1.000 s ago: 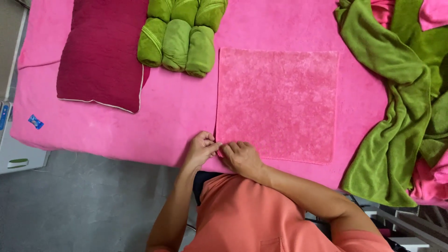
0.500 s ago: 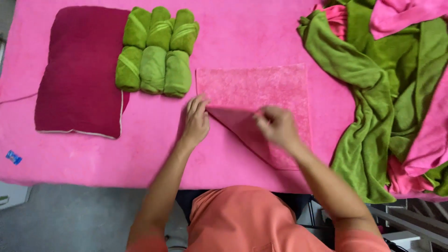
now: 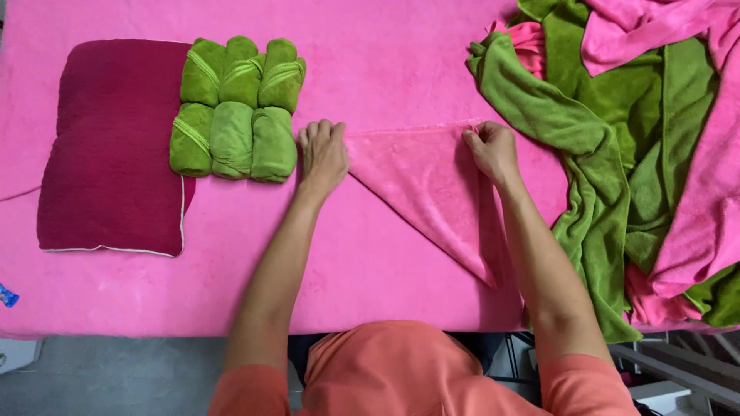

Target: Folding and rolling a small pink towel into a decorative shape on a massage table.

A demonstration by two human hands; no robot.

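A small pink towel (image 3: 428, 192) lies folded into a triangle on the pink-covered table (image 3: 370, 277). My left hand (image 3: 323, 154) presses flat on the towel's left corner, just right of the green rolls. My right hand (image 3: 490, 148) pinches the folded-over corner at the towel's top right. The triangle's lower tip points toward me, near my right forearm.
Several rolled green towels (image 3: 235, 108) are stacked in two rows left of my left hand. A dark red cushion (image 3: 112, 146) lies further left. A loose heap of green and pink towels (image 3: 640, 139) fills the right side. A small blue object (image 3: 6, 295) sits at the left edge.
The towel went from a flat square to a diagonal fold. My right hand carried the near corner up to the far right corner; my left hand slid up to the left corner.
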